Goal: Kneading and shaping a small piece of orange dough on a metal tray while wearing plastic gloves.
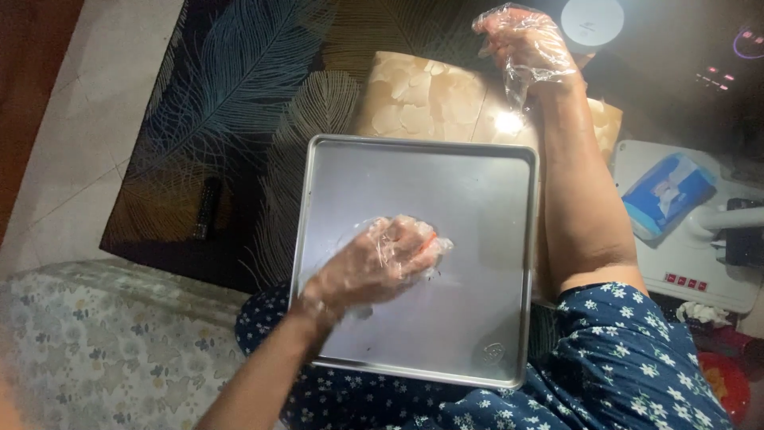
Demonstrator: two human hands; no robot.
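Observation:
A square metal baking tray [477,183] rests on my lap. My left hand [380,264], in a clear plastic glove, presses on the tray's middle with fingers curled over a small orange-tipped thing that is mostly hidden. My right hand [525,44], also in a loose clear glove, is raised beyond the tray's far right corner, fingers bent, with nothing visible in it. Behind the tray lies a tan board [422,99] covered with several pale round pieces.
A dark rug with a feather pattern [239,119] covers the floor, with a black remote [208,209] on it. At right stand a white appliance [684,263] and a blue packet [664,195]. A floral cushion [95,350] is at lower left.

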